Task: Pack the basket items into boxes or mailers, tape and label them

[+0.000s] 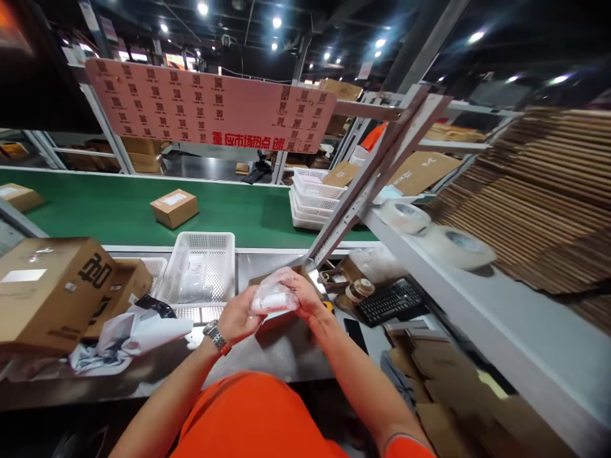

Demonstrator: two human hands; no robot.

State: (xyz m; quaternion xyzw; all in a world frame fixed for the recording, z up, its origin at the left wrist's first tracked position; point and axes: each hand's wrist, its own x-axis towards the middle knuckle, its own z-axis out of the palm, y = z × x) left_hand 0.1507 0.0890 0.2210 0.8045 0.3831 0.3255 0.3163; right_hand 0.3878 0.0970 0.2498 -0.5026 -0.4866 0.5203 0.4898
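Observation:
A small item wrapped in clear bubble wrap (273, 294) is held between both hands above the steel worktable (286, 356). My left hand (237, 317), with a watch on the wrist, grips its left end. Closed over its right end and top is my right hand (305, 294). A small open brown box (281, 318) lies right under the hands. A white perforated basket (200, 275) with a pale bag inside stands just beyond the left hand.
Cardboard boxes (52, 289) and crumpled white paper (138, 331) lie at the left. A green conveyor (238, 216) carries a small box (174, 207) and stacked white baskets (312, 200). Tape rolls (456, 247) sit on the right shelf, beside flat cardboard (539, 191); a keyboard (389, 300) lies below.

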